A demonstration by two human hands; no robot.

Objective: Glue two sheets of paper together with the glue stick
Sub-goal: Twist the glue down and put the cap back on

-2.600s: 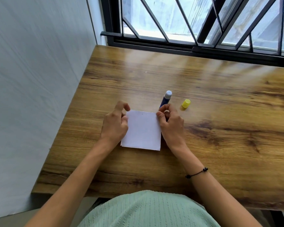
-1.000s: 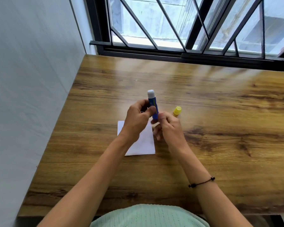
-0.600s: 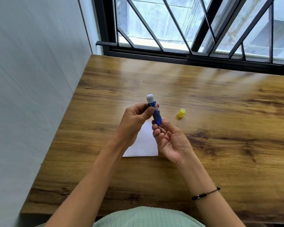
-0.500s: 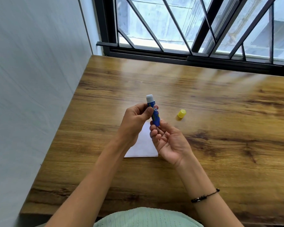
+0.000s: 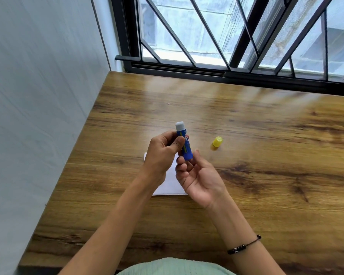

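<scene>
The glue stick [image 5: 184, 142] is in the air above the table, nearly upright, with its white glue end at the top and no cap on it. The left hand [image 5: 163, 153] grips the blue tube with curled fingers and the thumb pressed on its side; the right hand [image 5: 199, 177] is turned palm up, its fingers curled around the bottom end of the tube, as if to turn the base (I cannot tell if it really turns). Under both hands lies the white paper [image 5: 172, 185], flat on the wooden table [image 5: 266, 175] and mostly hidden by the wrists — I cannot tell if it is one sheet or two lying together. The yellow cap [image 5: 217, 141] stands alone at about 3 o'clock from the stick, well apart from the paper. What could go wrong, in my judgement: if the base is turned too much, too much soft glue comes out and may break or smear in lumps on the paper. The bare glue end may also dry if the cap stays off for long, or touch a finger or the table. The cap is round and light — a careless sweep of the right arm could roll it toward the far edge. The paper is loose, so it may slide or wrinkle when the stick is pressed on it without a hand holding it.
</scene>
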